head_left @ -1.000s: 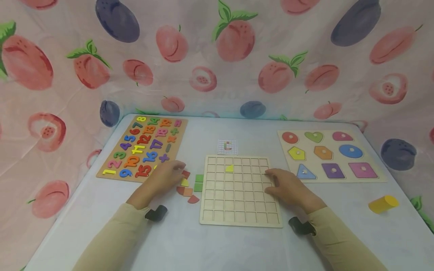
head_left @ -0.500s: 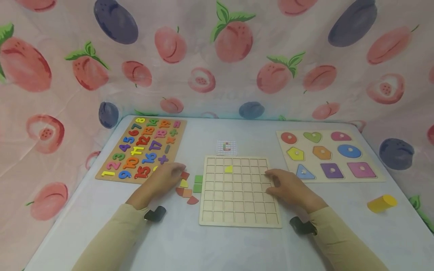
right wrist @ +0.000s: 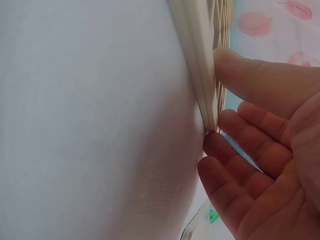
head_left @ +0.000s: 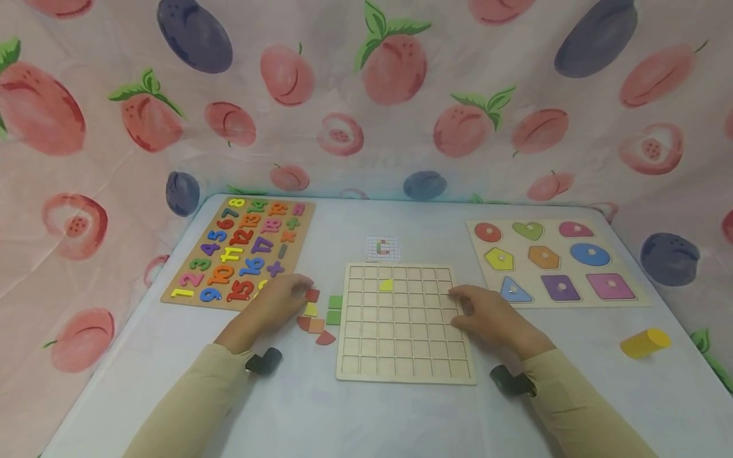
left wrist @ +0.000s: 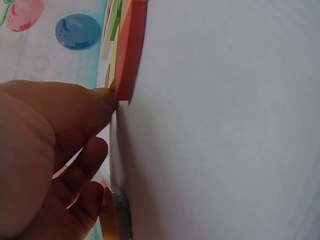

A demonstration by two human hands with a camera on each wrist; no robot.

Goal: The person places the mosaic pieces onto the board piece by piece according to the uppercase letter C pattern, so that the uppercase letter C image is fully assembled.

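Head view: the left hand [head_left: 279, 305] rests relaxed on small coloured flat wooden tiles [head_left: 317, 313] near the white tabletop's [head_left: 366, 413] front-left. The right hand [head_left: 487, 315] lies flat on the pale wooden grid board [head_left: 401, 324].

Left wrist view: the thumb touches an orange tile's [left wrist: 131, 50] edge.

Right wrist view: straight fingers [right wrist: 250, 80] press the board's rim [right wrist: 197, 60].

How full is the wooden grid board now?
Nearly empty: the grid board holds only one yellow piece in its second row; every other visible cell is bare.

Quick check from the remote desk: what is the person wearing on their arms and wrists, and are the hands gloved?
Both arms are in long, plain beige sleeves, left sleeve and right sleeve. A small black device sits at each wrist, left and right. The left hand and right hand are bare, no gloves or rings visible.
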